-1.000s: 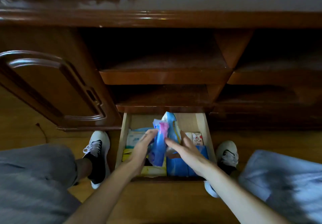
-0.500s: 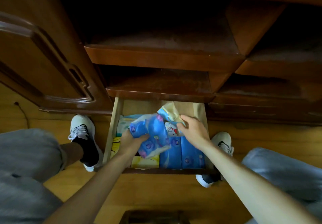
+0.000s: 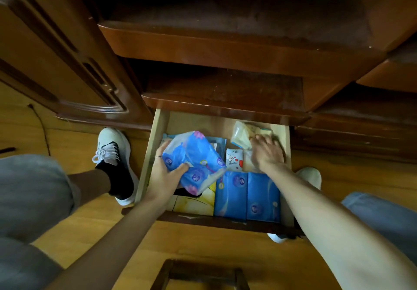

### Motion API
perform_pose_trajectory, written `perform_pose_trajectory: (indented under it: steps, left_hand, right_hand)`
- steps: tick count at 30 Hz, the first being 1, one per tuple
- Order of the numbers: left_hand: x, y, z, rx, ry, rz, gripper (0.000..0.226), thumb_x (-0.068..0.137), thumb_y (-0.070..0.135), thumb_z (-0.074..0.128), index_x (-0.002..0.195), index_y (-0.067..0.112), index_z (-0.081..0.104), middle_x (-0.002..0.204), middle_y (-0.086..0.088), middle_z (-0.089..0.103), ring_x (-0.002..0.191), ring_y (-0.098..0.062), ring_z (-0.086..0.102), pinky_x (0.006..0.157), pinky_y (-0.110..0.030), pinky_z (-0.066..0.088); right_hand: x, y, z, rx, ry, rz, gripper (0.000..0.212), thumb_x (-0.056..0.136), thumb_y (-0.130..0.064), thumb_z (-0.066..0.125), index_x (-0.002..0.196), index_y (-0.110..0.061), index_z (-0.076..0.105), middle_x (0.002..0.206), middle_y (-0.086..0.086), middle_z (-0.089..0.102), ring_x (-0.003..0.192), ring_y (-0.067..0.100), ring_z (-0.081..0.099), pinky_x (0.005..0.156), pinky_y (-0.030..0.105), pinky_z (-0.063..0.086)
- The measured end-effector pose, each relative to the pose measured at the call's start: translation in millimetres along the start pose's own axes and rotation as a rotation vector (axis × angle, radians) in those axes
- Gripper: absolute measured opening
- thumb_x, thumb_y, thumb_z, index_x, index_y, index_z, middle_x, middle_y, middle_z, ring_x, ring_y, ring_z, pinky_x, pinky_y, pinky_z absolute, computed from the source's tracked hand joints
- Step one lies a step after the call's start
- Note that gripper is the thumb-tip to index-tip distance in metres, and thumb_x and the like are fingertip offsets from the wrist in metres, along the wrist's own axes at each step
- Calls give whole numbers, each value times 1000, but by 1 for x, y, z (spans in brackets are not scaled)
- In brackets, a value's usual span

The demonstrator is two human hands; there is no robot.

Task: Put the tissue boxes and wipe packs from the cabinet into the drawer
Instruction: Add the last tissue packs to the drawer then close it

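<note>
The wooden drawer [image 3: 155, 131] is pulled out below the cabinet shelves. My left hand [image 3: 163, 174] grips a blue soft tissue pack [image 3: 196, 161] and holds it tilted over the drawer's left half. My right hand [image 3: 267, 155] lies flat, fingers spread, on a cream-coloured pack [image 3: 242, 135] at the drawer's back right. Two blue packs [image 3: 247, 193] lie side by side at the front right. A yellow tissue box [image 3: 196, 201] lies at the front left, partly under the held pack. A small white pack with red hearts [image 3: 234, 159] stands in the middle.
The open cabinet door [image 3: 56, 48] stands at the left. Dark shelves [image 3: 225, 48] overhang the drawer's back. My feet in white shoes [image 3: 112, 152] flank the drawer on the wooden floor. A dark wooden frame [image 3: 198, 274] sits at the bottom edge.
My head has dropped closer to the drawer. My left hand has tilted the blue pack down to the left. My right hand has left that pack and pressed the cream pack to the back right.
</note>
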State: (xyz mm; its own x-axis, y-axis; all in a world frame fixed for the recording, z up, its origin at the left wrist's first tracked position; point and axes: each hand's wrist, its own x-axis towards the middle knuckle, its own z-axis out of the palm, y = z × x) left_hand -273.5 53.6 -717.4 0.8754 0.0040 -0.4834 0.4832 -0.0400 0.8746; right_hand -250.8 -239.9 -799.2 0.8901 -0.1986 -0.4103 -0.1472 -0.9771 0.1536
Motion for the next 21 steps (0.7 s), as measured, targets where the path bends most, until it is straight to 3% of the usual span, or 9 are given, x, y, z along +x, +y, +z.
perform_pose_trajectory:
  steps: [4, 6, 10, 12, 13, 15, 18, 21]
  left_hand:
    - [6, -1, 8, -25, 13, -46, 55, 88, -4, 70, 132, 21, 49, 121, -9, 69, 105, -27, 72, 76, -52, 63]
    - [6, -2, 12, -45, -1, -71, 48, 88, -3, 71, 121, 27, 52, 116, -6, 70, 98, -22, 75, 68, -46, 64]
    - [3, -4, 15, -87, -21, -97, 44, 90, -1, 70, 114, 31, 52, 112, -2, 71, 89, -16, 76, 56, -33, 61]
    - [1, -4, 14, -97, -7, -110, 47, 90, -2, 70, 123, 24, 50, 114, -3, 70, 88, -17, 76, 55, -33, 60]
    - [0, -3, 13, -102, 2, -115, 49, 90, -2, 70, 127, 21, 48, 114, -4, 70, 88, -17, 76, 55, -32, 60]
    - [0, -2, 11, -108, 18, -119, 52, 90, -3, 69, 131, 18, 46, 116, -5, 69, 87, -17, 76, 54, -31, 60]
    - [1, 0, 9, -120, 30, -122, 54, 90, -3, 69, 136, 14, 44, 120, -9, 68, 95, -21, 75, 56, -32, 61]
    - [3, 1, 11, -124, 35, -124, 57, 90, -2, 70, 137, 13, 43, 124, -11, 66, 100, -23, 73, 59, -32, 62]
  right_hand:
    - [6, 11, 1, 12, -29, -45, 63, 84, -20, 70, 144, -22, 51, 150, 3, 53, 148, 26, 30, 118, 45, 25]
    - [5, 15, -1, 27, -47, -59, 69, 82, -18, 74, 146, -18, 47, 150, 7, 53, 149, 28, 29, 120, 44, 24]
    - [-1, 4, -6, 60, 129, -103, 72, 93, -20, 60, 157, -18, 27, 160, 10, 38, 150, 31, 29, 123, 56, 18]
    - [2, -6, -9, 128, 32, -165, 66, 104, -29, 44, 163, -27, 15, 169, 7, 18, 155, 30, 17, 121, 58, 17]
    - [5, -11, -9, 133, -49, -186, 60, 106, -38, 38, 163, -29, 17, 170, 5, 17, 155, 29, 16, 119, 59, 19]
    - [10, -14, -11, 118, -134, -197, 54, 106, -51, 32, 156, -31, 36, 165, 3, 30, 150, 28, 30, 118, 55, 27]
    - [12, -7, -11, 223, -179, -248, 45, 105, -50, 36, 143, -37, 56, 164, -3, 35, 148, 23, 35, 121, 47, 25]
    - [7, 4, -5, 277, -178, -256, 41, 102, -46, 45, 140, -41, 57, 167, -9, 27, 151, 25, 30, 123, 51, 16]
